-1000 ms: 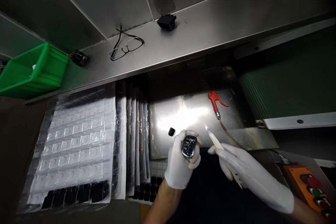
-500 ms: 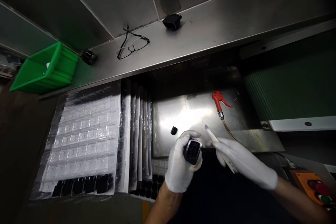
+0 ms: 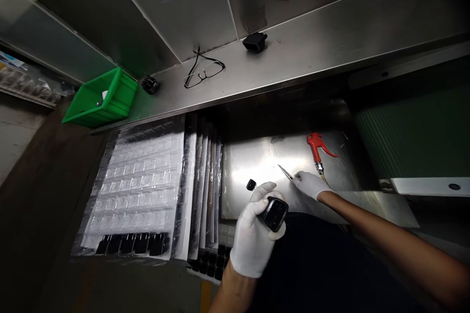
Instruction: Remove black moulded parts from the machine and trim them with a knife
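The right hand (image 3: 310,185) has moved forward over the metal plate (image 3: 235,166), nearer the red air gun (image 3: 315,146), fingers closed on a craft knife (image 3: 285,173); the left hand (image 3: 253,234) still grips the black plastic housing (image 3: 276,215). Eyeglasses (image 3: 188,78) and a green bin (image 3: 125,95) sit on the steel shelf (image 3: 293,66).

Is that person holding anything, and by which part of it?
Yes. The left grip holds a black part around its outer sides. The right grip holds a slim pointed tool by its rear part, which is mostly hidden.
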Tool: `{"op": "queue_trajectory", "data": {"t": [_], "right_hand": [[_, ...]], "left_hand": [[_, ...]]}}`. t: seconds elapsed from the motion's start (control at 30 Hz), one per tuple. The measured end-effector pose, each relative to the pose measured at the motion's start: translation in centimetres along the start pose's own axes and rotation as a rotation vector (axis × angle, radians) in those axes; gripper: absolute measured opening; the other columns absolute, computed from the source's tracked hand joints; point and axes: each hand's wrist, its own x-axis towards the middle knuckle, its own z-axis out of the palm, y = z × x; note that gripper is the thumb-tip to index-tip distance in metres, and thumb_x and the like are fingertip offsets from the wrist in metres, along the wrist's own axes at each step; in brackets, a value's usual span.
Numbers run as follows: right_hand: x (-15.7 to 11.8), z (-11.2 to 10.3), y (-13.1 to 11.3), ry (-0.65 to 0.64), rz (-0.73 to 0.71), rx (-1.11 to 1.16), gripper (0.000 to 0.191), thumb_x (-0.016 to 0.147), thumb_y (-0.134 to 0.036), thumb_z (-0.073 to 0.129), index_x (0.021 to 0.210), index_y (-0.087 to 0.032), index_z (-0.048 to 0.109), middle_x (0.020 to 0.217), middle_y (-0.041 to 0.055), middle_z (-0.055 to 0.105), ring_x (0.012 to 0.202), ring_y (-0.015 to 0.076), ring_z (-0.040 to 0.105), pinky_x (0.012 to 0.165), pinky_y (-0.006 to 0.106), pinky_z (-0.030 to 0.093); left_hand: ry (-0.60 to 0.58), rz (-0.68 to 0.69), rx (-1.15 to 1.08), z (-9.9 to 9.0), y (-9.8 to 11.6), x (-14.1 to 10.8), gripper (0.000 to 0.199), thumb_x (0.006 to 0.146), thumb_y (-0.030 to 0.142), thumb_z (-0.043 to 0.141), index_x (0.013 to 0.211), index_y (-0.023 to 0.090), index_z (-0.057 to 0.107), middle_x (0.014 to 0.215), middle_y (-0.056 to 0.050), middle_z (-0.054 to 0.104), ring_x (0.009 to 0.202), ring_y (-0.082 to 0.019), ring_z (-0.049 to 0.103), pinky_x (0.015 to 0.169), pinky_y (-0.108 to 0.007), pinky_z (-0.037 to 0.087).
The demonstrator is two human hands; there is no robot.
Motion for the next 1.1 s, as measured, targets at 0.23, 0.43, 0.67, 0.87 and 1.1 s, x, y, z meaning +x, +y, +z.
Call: {"op": "queue_trajectory", "data": {"t": [0.23, 0.43, 0.67, 0.87, 1.1], "right_hand": [[-6.9, -6.6, -5.1, 0.042, -0.267, 0.211, 0.025, 0.101, -0.030, 0.047, 0.108, -0.014, 0.066, 0.100, 0.0062, 0.066, 0.090, 0.0184, 0.062, 0.082, 0.029, 0.048], [-16.3, -7.3, -9.8, -0.059, -0.625, 0.516, 0.021, 0.092, -0.038, 0.062, 0.102, -0.021, 0.069, 0.097, -0.0001, 0.067, 0.086, 0.0165, 0.063, 0.079, 0.027, 0.053], [-16.4, -4.9, -10.3, 0.021, -0.576, 0.682, 0.019, 0.088, -0.032, 0.055, 0.094, -0.018, 0.067, 0.089, 0.0018, 0.067, 0.090, 0.0189, 0.065, 0.078, 0.028, 0.056], [-17.0, -4.9, -10.0, 0.018, -0.573, 0.789, 0.025, 0.093, -0.041, 0.059, 0.094, -0.017, 0.065, 0.091, 0.0029, 0.067, 0.086, 0.0177, 0.064, 0.079, 0.028, 0.054], [-17.5, -4.2, -11.2, 0.027, -0.537, 0.949, 0.026, 0.089, -0.042, 0.063, 0.091, -0.016, 0.061, 0.087, 0.0029, 0.065, 0.074, 0.0157, 0.062, 0.069, 0.027, 0.055]], "left_hand": [[0.038, 0.132, 0.075, -0.8, -0.1, -0.2, 0.020, 0.084, 0.028, 0.067, 0.104, 0.023, 0.069, 0.107, -0.006, 0.069, 0.109, -0.024, 0.063, 0.086, -0.031, 0.055], [0.044, 0.072, -0.043, 0.5, 1.0, -0.7, 0.043, 0.088, 0.032, 0.067, 0.130, 0.026, 0.058, 0.122, -0.007, 0.067, 0.110, -0.024, 0.065, 0.093, -0.036, 0.053], [0.169, 0.174, 0.262, 1.7, 1.3, -1.0, 0.061, 0.076, 0.033, 0.083, 0.131, 0.025, 0.057, 0.136, -0.008, 0.061, 0.128, -0.029, 0.057, 0.108, -0.041, 0.047], [0.026, 0.223, 0.216, 1.7, 0.8, -1.2, 0.075, 0.072, 0.033, 0.086, 0.138, 0.026, 0.052, 0.134, -0.008, 0.062, 0.131, -0.029, 0.055, 0.111, -0.038, 0.046], [-0.051, 0.243, 0.244, 0.5, -0.2, -0.6, 0.070, 0.079, 0.056, 0.074, 0.139, 0.025, 0.055, 0.145, -0.013, 0.054, 0.139, -0.035, 0.046, 0.118, -0.049, 0.038]]}}
